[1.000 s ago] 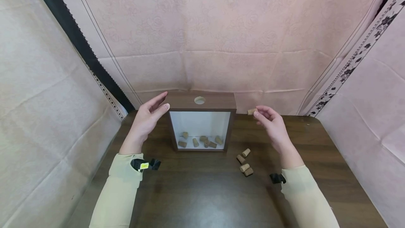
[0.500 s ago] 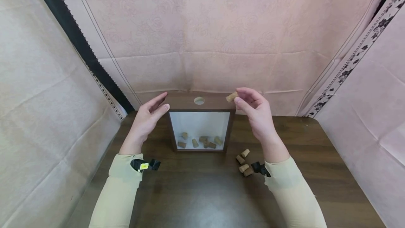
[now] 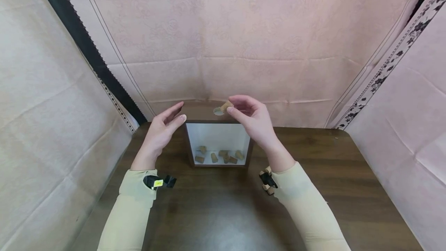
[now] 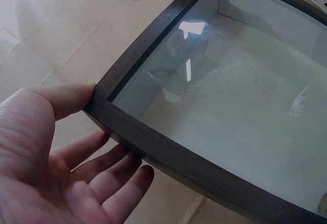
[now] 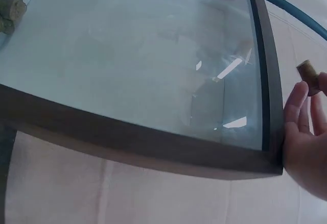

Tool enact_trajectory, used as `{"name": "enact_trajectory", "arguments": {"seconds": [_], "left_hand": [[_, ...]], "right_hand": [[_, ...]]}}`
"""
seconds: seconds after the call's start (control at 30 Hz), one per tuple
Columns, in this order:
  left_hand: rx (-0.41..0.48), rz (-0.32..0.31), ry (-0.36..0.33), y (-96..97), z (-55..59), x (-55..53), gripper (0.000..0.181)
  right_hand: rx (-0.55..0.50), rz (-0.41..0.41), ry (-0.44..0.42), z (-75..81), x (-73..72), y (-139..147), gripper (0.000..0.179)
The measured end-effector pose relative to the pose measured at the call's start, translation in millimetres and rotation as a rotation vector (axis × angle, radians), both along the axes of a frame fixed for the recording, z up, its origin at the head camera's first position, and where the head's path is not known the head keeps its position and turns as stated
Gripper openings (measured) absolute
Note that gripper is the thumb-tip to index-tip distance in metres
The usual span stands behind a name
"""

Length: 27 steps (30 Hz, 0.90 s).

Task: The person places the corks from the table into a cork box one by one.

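Note:
A brown wooden box (image 3: 201,116) with a glass front and a round hole (image 3: 218,111) in its top stands upright on the table. My right hand (image 3: 254,118) pinches a cork (image 3: 226,106) between thumb and fingertips, tilted right at the hole's edge. In the right wrist view this cork (image 5: 307,76) points up past the box's top edge. My left hand (image 3: 163,130) rests on the box's upper left corner. Its thumb (image 4: 71,99) touches the front frame, and its other fingers lie along the side. Several corks (image 3: 214,158) lie inside, on the box's floor.
Several loose corks (image 3: 270,191) lie on the dark wooden table (image 3: 209,212), right of the box and partly hidden by the right wrist strap (image 3: 269,179). Pale patterned cloth (image 3: 244,34) hangs close behind the box and at both sides.
My right hand has carried the cork leftward, from right of the box to over its top at the hole. My left hand stays at the corner.

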<state>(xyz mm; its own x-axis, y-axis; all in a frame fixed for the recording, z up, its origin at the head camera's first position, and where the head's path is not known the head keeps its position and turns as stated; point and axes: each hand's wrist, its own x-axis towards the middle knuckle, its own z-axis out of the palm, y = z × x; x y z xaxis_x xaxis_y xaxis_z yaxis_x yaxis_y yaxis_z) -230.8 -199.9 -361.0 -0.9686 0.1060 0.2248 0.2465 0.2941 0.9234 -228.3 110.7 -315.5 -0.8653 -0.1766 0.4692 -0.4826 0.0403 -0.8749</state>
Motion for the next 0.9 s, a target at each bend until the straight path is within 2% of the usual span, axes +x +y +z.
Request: {"name": "enact_trajectory", "arguments": {"seconds": [0.2,0.37,0.9], "left_hand": [[-0.011,0.017,0.005,-1.9,0.0,0.0,0.065],[0.005,0.001,0.001,-0.8,0.0,0.9,0.064],[0.011,-0.001,-0.003,1.3,0.2,0.7,0.062]], "right_hand": [[0.19,-0.104,0.058,4.6,-10.0,-15,0.025],[0.325,-0.182,0.094,3.1,-13.0,-22,0.023],[0.419,-0.194,0.094,1.9,-10.3,-22,0.023]]}}
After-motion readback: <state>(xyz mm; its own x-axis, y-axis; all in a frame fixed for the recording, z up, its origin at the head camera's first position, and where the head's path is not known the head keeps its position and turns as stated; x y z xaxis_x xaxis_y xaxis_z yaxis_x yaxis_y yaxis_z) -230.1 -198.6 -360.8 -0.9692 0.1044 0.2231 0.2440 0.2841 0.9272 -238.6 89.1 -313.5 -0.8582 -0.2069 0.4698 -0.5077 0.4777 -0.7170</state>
